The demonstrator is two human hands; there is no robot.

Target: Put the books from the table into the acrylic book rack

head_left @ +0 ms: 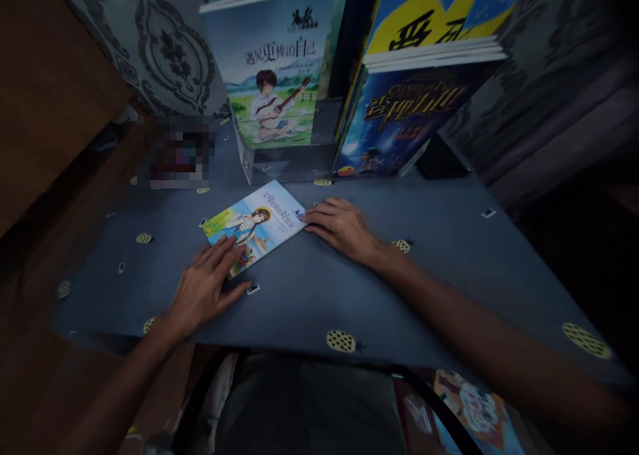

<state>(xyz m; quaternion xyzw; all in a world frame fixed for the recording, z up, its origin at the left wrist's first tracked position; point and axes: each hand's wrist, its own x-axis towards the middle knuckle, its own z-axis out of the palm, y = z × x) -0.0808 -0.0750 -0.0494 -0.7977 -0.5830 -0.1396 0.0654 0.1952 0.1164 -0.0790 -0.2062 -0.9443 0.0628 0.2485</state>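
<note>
Desk point(309, 308) with a dark blue-grey covering and yellow pineapple prints point(341, 340), seen from above in dim light. A slim book point(259, 222) lies flat and slanted on it, closed, its cover showing Chinese lettering and a drawn figure by blue water. The person's left hand point(207, 285) rests over the book's near left corner, fingers loosely spread, thumb held out sideways past the book's near edge. The right hand point(344, 225) meets the book's right corner with its fingers close together; whether they pinch that corner or only touch it, I cannot tell.

Beyond the book stands a clear holder point(292, 165) with an upright book point(279, 76) showing a guitar player. Beyond the slim book and to its right are a dark blue book point(399, 119) with gold lettering and a flat black object point(442, 159). Beyond it to the left sits something blurred out point(177, 152).

The step in hand appears to be steadying or squaring the slim book with both hands. Lifting or opening it from here would call for fingertips under an edge, with the other hand steadying the cover.
</note>
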